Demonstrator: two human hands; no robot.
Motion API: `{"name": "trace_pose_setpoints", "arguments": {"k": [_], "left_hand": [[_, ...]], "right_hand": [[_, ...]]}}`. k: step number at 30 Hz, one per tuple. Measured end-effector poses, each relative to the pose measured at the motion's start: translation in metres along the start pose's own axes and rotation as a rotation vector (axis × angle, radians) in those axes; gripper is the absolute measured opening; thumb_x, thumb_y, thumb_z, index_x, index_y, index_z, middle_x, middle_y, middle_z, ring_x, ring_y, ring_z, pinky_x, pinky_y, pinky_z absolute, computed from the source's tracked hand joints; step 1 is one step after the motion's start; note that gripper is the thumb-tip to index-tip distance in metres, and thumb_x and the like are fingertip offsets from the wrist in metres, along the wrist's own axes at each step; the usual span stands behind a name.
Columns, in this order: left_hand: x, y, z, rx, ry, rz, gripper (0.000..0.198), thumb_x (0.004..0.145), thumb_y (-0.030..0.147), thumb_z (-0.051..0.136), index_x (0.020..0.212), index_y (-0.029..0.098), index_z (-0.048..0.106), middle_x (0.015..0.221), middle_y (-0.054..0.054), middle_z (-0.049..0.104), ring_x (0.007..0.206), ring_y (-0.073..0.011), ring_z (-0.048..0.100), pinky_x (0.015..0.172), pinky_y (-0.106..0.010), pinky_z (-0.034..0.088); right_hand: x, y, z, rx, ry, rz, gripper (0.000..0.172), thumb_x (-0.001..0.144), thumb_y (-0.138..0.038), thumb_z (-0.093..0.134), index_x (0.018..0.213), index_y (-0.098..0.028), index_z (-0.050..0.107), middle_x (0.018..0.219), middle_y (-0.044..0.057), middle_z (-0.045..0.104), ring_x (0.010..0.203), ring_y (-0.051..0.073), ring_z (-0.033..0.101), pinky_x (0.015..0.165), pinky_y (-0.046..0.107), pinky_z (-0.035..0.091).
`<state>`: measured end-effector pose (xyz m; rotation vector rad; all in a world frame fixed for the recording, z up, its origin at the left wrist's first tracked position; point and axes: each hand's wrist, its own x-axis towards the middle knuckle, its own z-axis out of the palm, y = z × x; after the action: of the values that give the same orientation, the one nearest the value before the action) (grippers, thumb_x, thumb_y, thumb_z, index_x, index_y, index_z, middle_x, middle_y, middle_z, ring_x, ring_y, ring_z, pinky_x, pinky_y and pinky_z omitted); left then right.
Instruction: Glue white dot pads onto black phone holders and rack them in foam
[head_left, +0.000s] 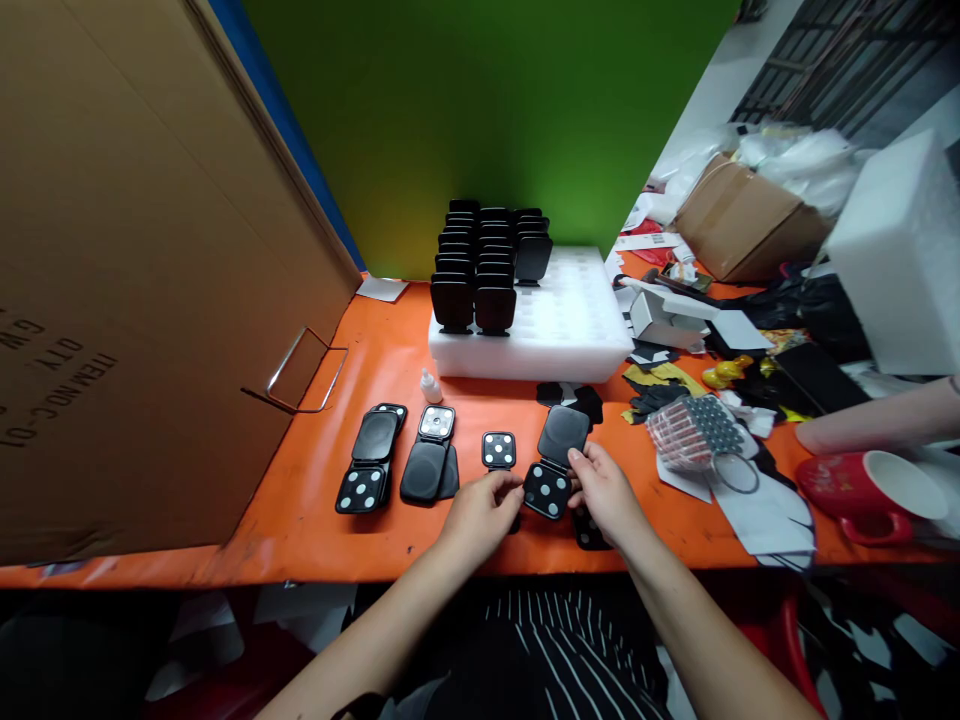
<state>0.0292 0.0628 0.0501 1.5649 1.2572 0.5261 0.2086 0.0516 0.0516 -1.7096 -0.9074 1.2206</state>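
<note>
A black hinged piece of two square panels, the lower one marked with pale round dots, is unfolded between my hands. My right hand grips its right side near the hinge, thumb on top. At the lower panel's left corner, the fingertips of my left hand are pinched together. Another dotted piece lies just beyond my left hand, its lower part covered. A further dotted panel shows partly under my right hand. To the left lie stacked hinged pieces and another group.
Behind, a white foam block holds rows of upright black pieces. A small white bottle stands before it. A large carton and wire frame are left. Right are a red mug, a patterned packet and clutter.
</note>
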Motion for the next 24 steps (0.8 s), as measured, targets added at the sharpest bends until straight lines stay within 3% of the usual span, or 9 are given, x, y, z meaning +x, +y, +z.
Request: {"name": "trace_pose_setpoints", "arguments": {"k": [6,10,14,19,24], "left_hand": [[0.007,-0.013,0.013,-0.201,-0.02,-0.105,0.017,0.072,0.028,0.053,0.082,0.016,0.06,0.067,0.0,0.062,0.055,-0.0112,0.054,0.051,-0.019,0.039],[0.009,-0.016,0.017,-0.251,-0.01,-0.107,0.018,0.07,0.018,0.048,0.083,0.016,0.061,0.066,0.0,0.061,0.055,-0.0105,0.054,0.05,-0.019,0.04],[0.006,-0.014,0.016,-0.309,0.017,-0.103,0.026,0.073,0.019,0.047,0.095,0.016,0.06,0.078,-0.003,0.065,0.066,-0.0127,0.059,0.059,-0.021,0.045],[0.005,0.003,0.007,-0.448,0.051,-0.024,0.029,0.074,0.02,0.052,0.102,0.015,0.059,0.1,-0.007,0.064,0.092,-0.0171,0.058,0.081,-0.026,0.044],[0.011,0.016,0.0,-0.436,0.008,-0.057,0.024,0.073,0.027,0.056,0.092,0.015,0.064,0.088,-0.006,0.067,0.081,-0.0176,0.061,0.074,-0.027,0.046]], "right_hand": [[-0.02,-0.016,0.002,-0.248,0.019,-0.187,0.027,0.083,-0.045,0.039,0.084,-0.02,0.049,0.061,-0.002,0.055,0.047,0.012,0.054,0.047,0.023,0.045],[-0.028,-0.021,0.003,-0.357,0.126,-0.291,0.026,0.082,-0.045,0.042,0.078,-0.021,0.049,0.058,-0.001,0.055,0.052,0.014,0.055,0.051,0.024,0.044],[-0.02,-0.017,0.002,-0.173,0.155,-0.203,0.03,0.081,-0.048,0.042,0.085,-0.02,0.05,0.065,0.001,0.057,0.05,0.014,0.055,0.046,0.024,0.045],[-0.014,-0.013,0.003,0.036,0.095,-0.114,0.034,0.076,-0.052,0.048,0.087,-0.019,0.05,0.066,0.001,0.056,0.053,0.014,0.055,0.043,0.024,0.047],[-0.021,-0.015,0.008,-0.023,-0.006,-0.12,0.033,0.077,-0.05,0.046,0.088,-0.019,0.052,0.063,-0.001,0.056,0.045,0.011,0.052,0.042,0.022,0.045]]}}
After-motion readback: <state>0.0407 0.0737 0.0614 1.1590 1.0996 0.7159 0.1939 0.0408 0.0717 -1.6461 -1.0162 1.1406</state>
